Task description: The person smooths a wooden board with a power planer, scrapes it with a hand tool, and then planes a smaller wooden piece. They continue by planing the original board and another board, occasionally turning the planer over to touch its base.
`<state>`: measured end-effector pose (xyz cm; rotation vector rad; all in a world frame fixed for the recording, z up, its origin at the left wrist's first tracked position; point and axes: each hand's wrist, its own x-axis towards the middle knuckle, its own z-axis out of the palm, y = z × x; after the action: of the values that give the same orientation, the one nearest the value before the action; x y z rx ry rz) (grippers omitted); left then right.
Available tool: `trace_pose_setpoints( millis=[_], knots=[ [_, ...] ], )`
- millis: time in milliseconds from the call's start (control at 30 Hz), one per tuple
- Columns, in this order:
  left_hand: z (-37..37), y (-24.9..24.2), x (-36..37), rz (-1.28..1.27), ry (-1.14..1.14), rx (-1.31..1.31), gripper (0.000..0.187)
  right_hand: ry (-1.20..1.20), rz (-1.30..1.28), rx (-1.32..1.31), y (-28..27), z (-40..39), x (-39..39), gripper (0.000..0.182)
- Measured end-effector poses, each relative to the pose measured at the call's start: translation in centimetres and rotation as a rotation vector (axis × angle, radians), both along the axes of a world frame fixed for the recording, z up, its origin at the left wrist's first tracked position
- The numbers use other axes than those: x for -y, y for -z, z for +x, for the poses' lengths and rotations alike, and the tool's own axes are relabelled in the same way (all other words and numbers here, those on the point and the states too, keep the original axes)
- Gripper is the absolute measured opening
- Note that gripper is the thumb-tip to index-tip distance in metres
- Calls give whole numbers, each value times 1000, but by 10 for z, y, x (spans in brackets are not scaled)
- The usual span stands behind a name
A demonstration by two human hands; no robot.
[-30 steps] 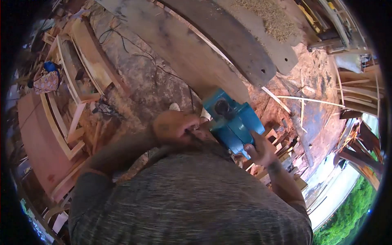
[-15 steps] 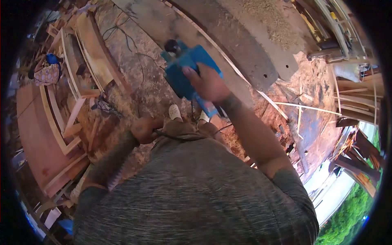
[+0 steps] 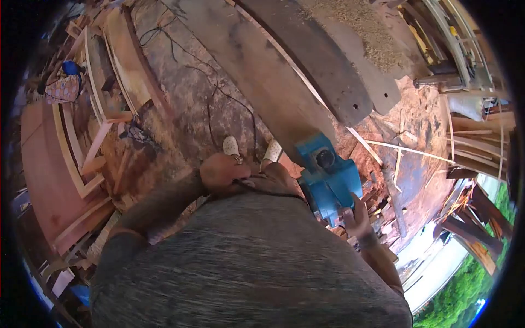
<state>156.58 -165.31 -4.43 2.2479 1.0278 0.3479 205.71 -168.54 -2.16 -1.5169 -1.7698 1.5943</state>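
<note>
My right hand point(image 3: 358, 220) is closed round the rear handle of a blue electric hand planer point(image 3: 334, 177). The planer sits at the near end of a long wooden plank point(image 3: 257, 82), its front part over the board and its rear reaching past the end. A round dark knob shows on its top. In front of my belly, my left hand point(image 3: 223, 173) is closed on a dark power cord point(image 3: 268, 190), which runs across my shirt toward the planer. The planer's sole is hidden.
Beside the plank lies a darker board point(image 3: 317, 60) with a hole near its end, with sawdust point(image 3: 377, 41) beyond. Wooden frames point(image 3: 71, 147) stand at the left. A loose cable point(image 3: 210, 79) trails on the ground near my shoes point(image 3: 231, 146). Thin offcuts point(image 3: 410, 150) lie at the right.
My right hand has drawn the planer back along the plank, toward me and to the right, to its near end. My left hand has shifted slightly right with the cord.
</note>
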Motion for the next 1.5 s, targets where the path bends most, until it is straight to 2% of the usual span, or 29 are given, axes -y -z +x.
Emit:
trace_pose_setpoints(
  millis=[100,200,267,333,400,533,667,800,867,933,967,1067,1100,1167,1200,1300,1400,1500],
  knots=[
    [10,-3,-7,-152,-15,123,16,-10,117,50,17,-7,-12,51],
    [8,-33,-17,-169,-110,85,19,-58,-4,20,6,-61,-69,46],
    [-1,-25,-11,-198,-157,128,21,-121,-22,14,-2,-98,-101,42],
    [-7,-25,-6,-192,-215,159,20,-206,97,49,-3,-129,-126,39],
    [-10,-30,0,-160,-276,175,18,-216,108,-24,-11,-164,-149,38],
    [-15,-45,12,-114,-370,147,15,-226,133,23,-5,-230,-201,42],
    [-22,-22,29,-198,-417,233,17,-260,400,-36,7,-300,-260,47],
    [-17,-24,26,-204,-466,196,19,-214,266,-99,26,-348,-308,53],
    [-9,-45,16,-164,-431,175,19,-219,236,-93,23,-340,-305,53],
    [1,-49,6,-154,-393,223,19,-225,166,-44,8,-297,-282,52],
    [5,-46,2,-166,-377,282,19,-226,228,-21,7,-268,-265,49],
    [19,-41,-14,-163,-288,413,22,-173,10,147,-32,-168,-190,40],
    [24,-41,-19,-154,-257,448,23,-178,64,122,-14,-118,-160,39],
    [35,-41,-29,-144,-201,216,28,-189,173,76,19,-19,-101,45],
    [40,-40,-30,-145,-169,100,30,-129,111,-31,18,6,-79,44],
    [55,-26,-33,-116,-57,204,30,-174,131,-62,-2,10,-77,34],
    [61,-35,-35,-52,-71,216,26,-51,-35,-51,7,-17,-99,27],
    [60,-28,-30,-45,-144,306,23,-46,-45,-9,-9,-76,-146,31]
  ],
)
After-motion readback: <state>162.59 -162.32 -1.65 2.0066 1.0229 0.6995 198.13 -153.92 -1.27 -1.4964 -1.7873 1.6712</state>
